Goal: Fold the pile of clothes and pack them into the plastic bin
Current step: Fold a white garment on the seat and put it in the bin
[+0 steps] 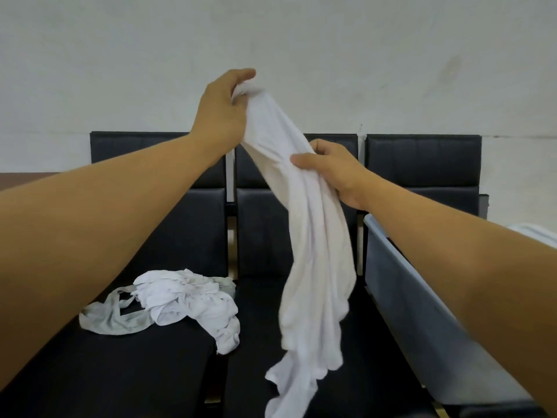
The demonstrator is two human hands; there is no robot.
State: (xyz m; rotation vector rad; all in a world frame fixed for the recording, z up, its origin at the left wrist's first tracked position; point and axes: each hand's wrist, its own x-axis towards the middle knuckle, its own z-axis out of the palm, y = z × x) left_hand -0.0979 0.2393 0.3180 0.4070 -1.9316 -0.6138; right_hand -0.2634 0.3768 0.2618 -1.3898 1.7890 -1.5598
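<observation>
Seats (pixel 156 357), black padded, three in a row against a pale wall (pixel 301 40), backrests upright behind them. They carry the clothes; no worktop in view.

Pile (pixel 187 300) of white clothes sits on the left seat, near its right edge, one end spilling toward the gap between seats. Grey strappy top (pixel 111 318) lies on the pile's left side, partly under the white pieces, loops splayed on the cushion.

Left hand (pixel 223 113) is raised high, fingers clenched on the bunched top end of a white garment (pixel 313 251). Right hand (pixel 334 170) is lower and to the right, thumb over the front, pinching the same garment partway down. Garment hangs in a loose twisted column over the middle seat, unfolded; lower end is blurred, so whether it touches the cushion is unclear.

Bin (pixel 422 312), translucent grey-blue plastic, sits on the right seat, just beside the hanging garment. Right forearm crosses over its near rim and blocks most of the inside. Something white (pixel 539 233) shows at the far right edge past the forearm; can't tell if it is in the bin or what it is.
</observation>
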